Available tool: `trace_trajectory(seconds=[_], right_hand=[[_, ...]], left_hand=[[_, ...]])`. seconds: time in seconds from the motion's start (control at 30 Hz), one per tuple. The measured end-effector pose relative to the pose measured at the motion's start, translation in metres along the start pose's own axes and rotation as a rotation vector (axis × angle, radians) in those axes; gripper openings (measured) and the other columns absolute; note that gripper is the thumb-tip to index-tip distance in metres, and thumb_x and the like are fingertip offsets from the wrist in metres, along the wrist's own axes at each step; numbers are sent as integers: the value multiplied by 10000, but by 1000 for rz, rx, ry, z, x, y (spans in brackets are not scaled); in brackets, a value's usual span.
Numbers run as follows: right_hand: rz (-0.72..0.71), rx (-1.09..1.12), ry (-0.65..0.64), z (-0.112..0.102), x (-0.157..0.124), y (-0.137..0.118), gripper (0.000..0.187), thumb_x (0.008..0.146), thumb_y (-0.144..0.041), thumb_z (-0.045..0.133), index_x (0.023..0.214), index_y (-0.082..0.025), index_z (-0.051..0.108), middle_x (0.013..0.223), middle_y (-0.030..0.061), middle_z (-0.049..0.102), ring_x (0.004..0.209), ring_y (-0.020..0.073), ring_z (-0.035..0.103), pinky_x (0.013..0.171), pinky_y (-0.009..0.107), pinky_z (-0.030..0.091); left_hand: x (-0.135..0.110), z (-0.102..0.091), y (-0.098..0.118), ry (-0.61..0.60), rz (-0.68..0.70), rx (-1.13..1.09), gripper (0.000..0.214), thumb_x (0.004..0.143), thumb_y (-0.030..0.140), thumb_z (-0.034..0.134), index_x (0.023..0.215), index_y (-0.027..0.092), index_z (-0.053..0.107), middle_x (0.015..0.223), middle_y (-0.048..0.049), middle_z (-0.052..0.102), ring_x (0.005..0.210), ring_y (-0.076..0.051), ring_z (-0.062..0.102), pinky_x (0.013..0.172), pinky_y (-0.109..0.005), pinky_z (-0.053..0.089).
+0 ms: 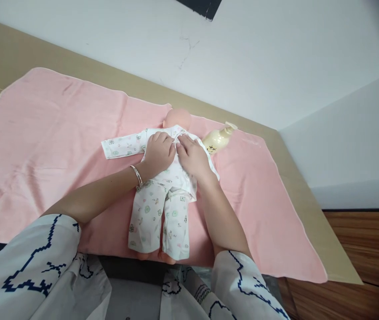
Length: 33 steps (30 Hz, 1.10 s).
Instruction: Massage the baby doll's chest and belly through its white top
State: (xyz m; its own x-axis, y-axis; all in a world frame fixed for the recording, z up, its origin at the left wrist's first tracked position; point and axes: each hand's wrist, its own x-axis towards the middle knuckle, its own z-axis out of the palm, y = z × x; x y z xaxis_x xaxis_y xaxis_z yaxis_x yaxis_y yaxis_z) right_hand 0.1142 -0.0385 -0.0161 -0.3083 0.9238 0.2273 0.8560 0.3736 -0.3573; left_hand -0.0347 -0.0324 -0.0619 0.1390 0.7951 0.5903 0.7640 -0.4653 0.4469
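A baby doll (178, 118) lies on its back, dressed in a white patterned shirt (171, 178) and matching trousers (146, 220). Over the shirt's chest, my left hand (159, 152) has its fingers curled and closed on the front cloth near the collar. Close beside it, my right hand (192, 156) pinches the cloth at the same front opening; its fingertips partly cover the spot. One sleeve stretches out to the left, while the right side of the shirt is partly hidden by my right hand and forearm. The doll's feet show below the trouser legs.
A cream pump bottle (218, 138) lies tilted just right of the doll's shoulder. Under everything is a pink blanket (42, 146) on a tan table (296, 178). A white wall (259, 58) rises behind, and wooden panels (369, 249) stand at the lower right.
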Motion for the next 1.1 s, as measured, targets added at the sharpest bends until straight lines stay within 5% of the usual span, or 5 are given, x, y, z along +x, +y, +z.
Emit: trace_trajectory(seconds=[0.17,0.47,0.77,0.93,1.1], right_hand=[[30,-31,24,8,3,5,480,1031,-351,338,1437,-153,503,1534,158,534,1482,322,430,1232,567,306],[57,-330,191,15,-16,-28,410,1031,-274,287,1031,-128,670,976,186,754,978,313,674,935,428,485],[57,-64,106,19,6,13,483,1012,-293,353,1425,-100,509,1509,196,545,1436,334,464,1195,536,333],[69,-211,180,17,-10,-17,377,1000,-241,326,1107,-116,666,1110,189,745,1106,307,653,979,419,466],[108,-250,190,8,-17,-29,322,984,-257,380,916,-174,683,902,127,753,879,257,654,780,335,425]], left_hand=[[-1,-1,3,2,-39,2,292,931,223,447,1099,161,678,1152,-144,675,1096,-307,584,983,-469,465],[0,10,-5,22,-47,-3,393,950,262,480,1293,114,603,1416,-168,602,1375,-313,501,1197,-477,363],[-1,-1,3,-19,-29,64,293,971,243,419,1075,143,675,1080,-147,679,1068,-299,598,966,-457,490],[-1,2,2,25,-65,39,341,938,237,480,1222,115,624,1312,-162,642,1276,-310,553,1153,-475,409],[0,6,-1,28,-64,6,364,934,229,454,1242,109,605,1354,-171,639,1365,-316,520,1208,-503,372]])
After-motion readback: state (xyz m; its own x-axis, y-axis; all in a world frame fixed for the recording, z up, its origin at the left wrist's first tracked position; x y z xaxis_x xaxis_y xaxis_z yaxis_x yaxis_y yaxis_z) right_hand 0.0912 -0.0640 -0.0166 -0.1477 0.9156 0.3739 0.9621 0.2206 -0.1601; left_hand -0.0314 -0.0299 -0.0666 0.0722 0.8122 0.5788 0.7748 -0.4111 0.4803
